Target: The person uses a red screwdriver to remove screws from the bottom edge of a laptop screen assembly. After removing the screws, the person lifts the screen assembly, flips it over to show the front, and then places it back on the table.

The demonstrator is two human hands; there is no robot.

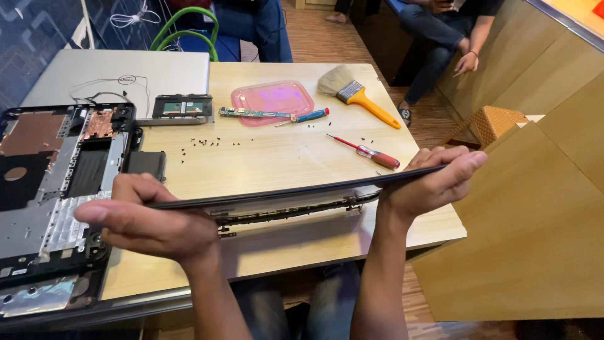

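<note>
Laptop screen panel point(296, 192) held edge-on – left hand point(151, 220), right hand point(428, 182) clasp its ends

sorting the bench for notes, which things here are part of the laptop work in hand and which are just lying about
In hand:
left hand
right hand
laptop screen panel
opened laptop base

Lying about:
paintbrush
pink tray
red screwdriver
blue screwdriver
loose screws
silver laptop lid

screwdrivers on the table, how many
2. A red screwdriver lies right of centre, just beyond the thin panel held edge-on in both hands. A blue screwdriver lies beside the pink tray. The panel may hide others.
</note>
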